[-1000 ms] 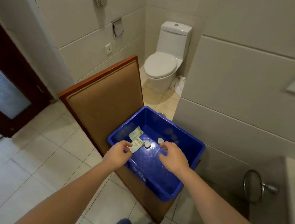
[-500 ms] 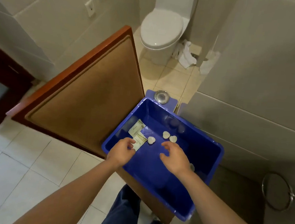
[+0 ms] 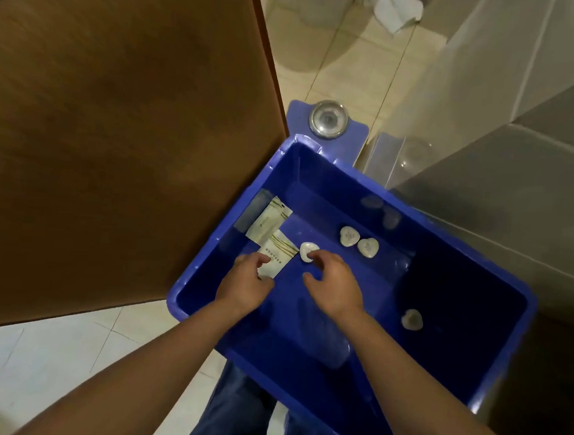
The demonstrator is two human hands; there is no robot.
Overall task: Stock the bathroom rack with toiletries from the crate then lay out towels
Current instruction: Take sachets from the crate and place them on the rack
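A blue plastic crate (image 3: 459,316) fills the middle of the head view, tilted against my legs. Two white sachets lie at its near-left corner. My left hand (image 3: 246,279) pinches the lower edge of the nearer sachet (image 3: 279,252); the other sachet (image 3: 268,221) lies just beyond it. A white heart-shaped soap (image 3: 308,251) sits beside them, and my right hand (image 3: 334,279) reaches over it with curved fingers, the index fingertip touching it. Two more soaps (image 3: 349,236) (image 3: 367,247) lie further in, and a third soap (image 3: 412,319) rests at the right.
A brown wooden door panel (image 3: 113,135) stands close on the left. Beyond the crate a round metal drain (image 3: 328,119) sits on a blue mat. A crumpled white cloth (image 3: 394,9) lies on the floor tiles. A grey tiled wall (image 3: 523,167) rises on the right. My jeans (image 3: 239,412) show below.
The view has tipped down and closer to the crate. My right hand moved left onto the heart-shaped soap. My left hand stays at the sachet.
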